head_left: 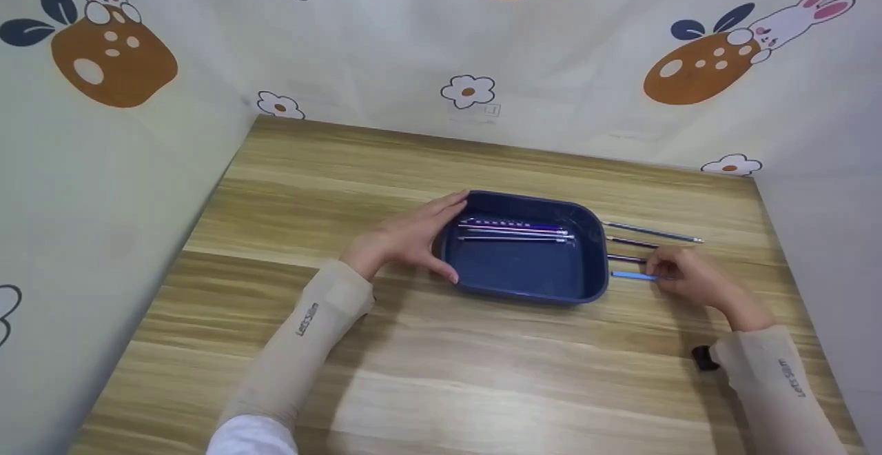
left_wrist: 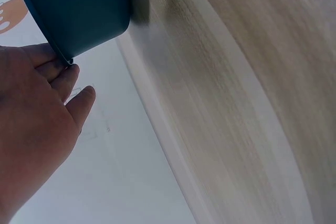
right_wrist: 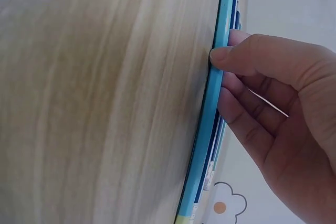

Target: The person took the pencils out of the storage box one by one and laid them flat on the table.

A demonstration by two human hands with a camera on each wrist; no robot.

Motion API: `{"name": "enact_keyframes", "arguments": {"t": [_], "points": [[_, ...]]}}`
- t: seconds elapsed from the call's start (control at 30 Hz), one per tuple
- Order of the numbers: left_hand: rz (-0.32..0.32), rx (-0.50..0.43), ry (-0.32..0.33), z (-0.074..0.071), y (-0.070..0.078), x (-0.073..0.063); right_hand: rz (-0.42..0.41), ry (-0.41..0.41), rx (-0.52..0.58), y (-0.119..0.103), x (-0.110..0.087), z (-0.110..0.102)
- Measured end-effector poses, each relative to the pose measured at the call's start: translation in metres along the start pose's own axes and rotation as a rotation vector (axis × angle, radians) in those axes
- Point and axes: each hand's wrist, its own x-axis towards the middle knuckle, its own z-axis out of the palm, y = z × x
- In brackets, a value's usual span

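A dark blue plastic bin (head_left: 524, 292) stands on the wooden table with several pencils (head_left: 513, 231) lying side by side in it. My left hand (head_left: 406, 238) grips the bin's left end, its thumb at the near corner and its fingers at the far corner. In the left wrist view, fingertips bend over the rim of the bin (left_wrist: 79, 14). To the right of the bin, my right hand (head_left: 689, 276) pinches a light blue pencil (right_wrist: 205, 129) between thumb and fingers. Three darker pencils lie beyond it, the farthest a blue-grey pencil (head_left: 651, 231); the hand partly covers the other two.
Pale fabric walls with orange fruit and rabbit prints (head_left: 703, 69) enclose the wooden table (head_left: 482, 365) at the back and both sides. The sleeves (head_left: 282, 351) reach in from the near side, with a small black object (head_left: 704, 358) at the right wrist.
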Motion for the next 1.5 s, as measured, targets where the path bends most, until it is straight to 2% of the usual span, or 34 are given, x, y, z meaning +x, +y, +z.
{"name": "enact_keyframes", "arguments": {"t": [0.27,0.67,1.03,1.23,1.5], "points": [[0.005,0.002,-0.003,0.000,0.000,0.001,-0.006,0.001,-0.038,0.000,0.000,0.000],[-0.003,0.001,-0.006,-0.001,0.001,0.000,0.050,-0.022,0.010,-0.005,-0.002,-0.007],[0.011,-0.006,0.006,-0.001,0.001,0.000,-0.014,0.069,0.069,-0.009,0.001,-0.007],[0.012,0.007,0.007,0.000,0.000,0.000,-0.006,0.106,0.059,-0.013,0.004,-0.007],[0.007,-0.007,0.000,-0.001,0.000,0.000,-0.065,0.201,0.047,-0.020,0.006,-0.007]]}}
